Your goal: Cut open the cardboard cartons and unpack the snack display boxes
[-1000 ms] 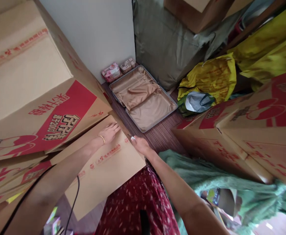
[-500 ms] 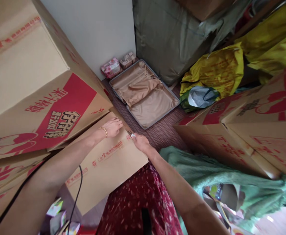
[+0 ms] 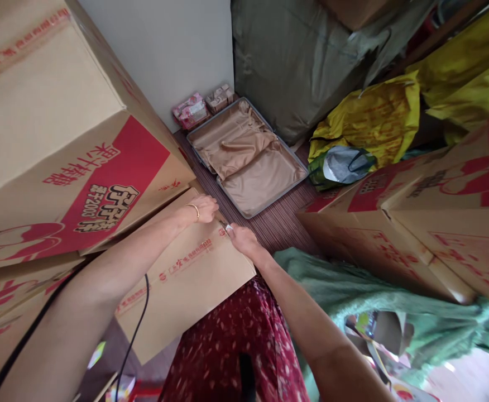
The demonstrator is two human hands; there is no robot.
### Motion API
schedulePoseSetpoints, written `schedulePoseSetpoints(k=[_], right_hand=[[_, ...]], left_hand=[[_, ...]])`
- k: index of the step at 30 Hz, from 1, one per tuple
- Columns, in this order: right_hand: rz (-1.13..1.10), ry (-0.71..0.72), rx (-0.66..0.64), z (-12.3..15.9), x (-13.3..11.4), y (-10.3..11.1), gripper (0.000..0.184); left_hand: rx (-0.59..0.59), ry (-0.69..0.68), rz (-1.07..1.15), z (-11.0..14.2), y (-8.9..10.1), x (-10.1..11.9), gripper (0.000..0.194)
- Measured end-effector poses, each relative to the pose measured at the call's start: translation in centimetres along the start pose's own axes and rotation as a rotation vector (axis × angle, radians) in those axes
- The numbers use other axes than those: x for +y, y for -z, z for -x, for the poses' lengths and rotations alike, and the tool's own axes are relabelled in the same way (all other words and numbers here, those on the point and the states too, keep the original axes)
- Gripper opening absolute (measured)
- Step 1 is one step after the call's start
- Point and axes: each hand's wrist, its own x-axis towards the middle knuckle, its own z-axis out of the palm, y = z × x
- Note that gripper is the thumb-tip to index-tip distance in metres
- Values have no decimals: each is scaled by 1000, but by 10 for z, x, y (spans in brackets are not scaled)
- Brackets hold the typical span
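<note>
A taped cardboard box [image 3: 186, 296] with red print along its tape lies in front of me, against my dark red patterned clothing. At its far edge, my left hand [image 3: 205, 209], with a gold bracelet on the wrist, has its fingers curled down over the cardboard; the fingertips are hidden. Just to the right, my right hand [image 3: 243, 240] is closed around a small knife-like tool [image 3: 228, 228], whitish with a narrow dark tip. That tip points at the box edge by the end of the tape, close to my left fingers.
Large printed cartons [image 3: 114, 184] are stacked on the left; another carton [image 3: 407, 234] stands at right. Beyond the box, an open suitcase [image 3: 253, 190] with tan lining lies on the floor. Yellow bags [image 3: 365, 123], green netting [image 3: 311, 279] and a black cable [image 3: 138, 329] are around.
My left hand has slid right and toward the box's far edge, its fingers going from spread flat to curled. The right hand has barely moved and keeps its hold on the small tool.
</note>
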Motion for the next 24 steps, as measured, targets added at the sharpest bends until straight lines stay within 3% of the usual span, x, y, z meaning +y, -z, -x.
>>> schedulePoseSetpoints(k=[9,14,24], right_hand=[[54,8,-107,-6,-7,10,39],[64,18,-148,-2,-5,17,39],[124,53,-309,47,28,3,39]], left_hand=[[-12,-57,-28,-3,1,3,20],[44,-58,-21,0,-3,5,20],[105,-34,36,1,-9,6,16]])
